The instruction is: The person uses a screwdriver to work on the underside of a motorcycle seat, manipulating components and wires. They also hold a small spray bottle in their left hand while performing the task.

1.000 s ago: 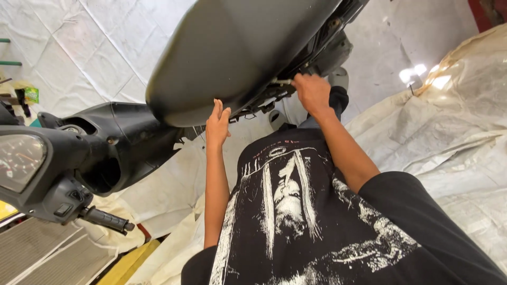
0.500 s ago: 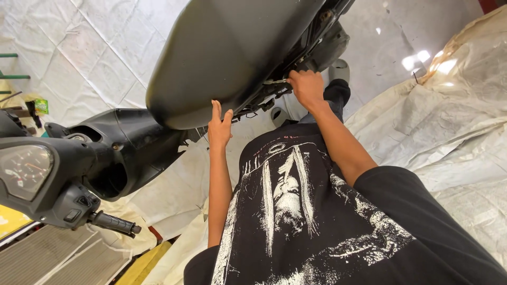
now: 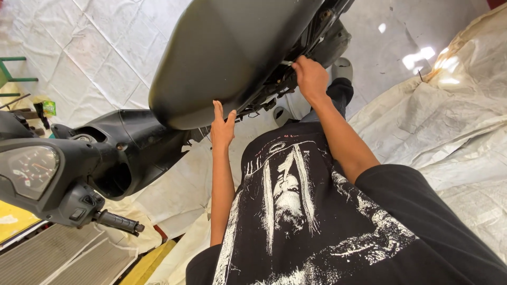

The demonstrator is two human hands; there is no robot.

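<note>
the seat (image 3: 232, 47), a long black scooter saddle, is raised and tilted, its smooth top toward the camera and its front end low near the centre of the view. the left hand (image 3: 222, 126) is flat against the seat's lower front edge, fingers (image 3: 217, 110) extended upward and touching the rim, palm open, nothing enclosed. the right hand (image 3: 310, 76) is further back, at the seat's underside edge where dark frame parts and wiring (image 3: 274, 87) show; its fingers are curled onto that edge, and a small pale piece (image 3: 287, 63) sits just beside the fingertips, but whether the hand is gripping it or only pressing on the edge cannot be told. both forearms run up from the person's black printed shirt (image 3: 296, 211). to the left of the seat lies the scooter's black body panel (image 3: 132, 148), and further left the instrument cluster (image 3: 29, 171) with a round dial, a switch housing and a handlebar grip (image 3: 117, 221) below it. a white sheet (image 3: 79, 47) covers the floor under the scooter; a second, creased pale sheet (image 3: 454, 116) lies to the right. a shoe (image 3: 342, 68) shows beyond the right hand. a green frame (image 3: 13, 68) stands at the far left edge.
</note>
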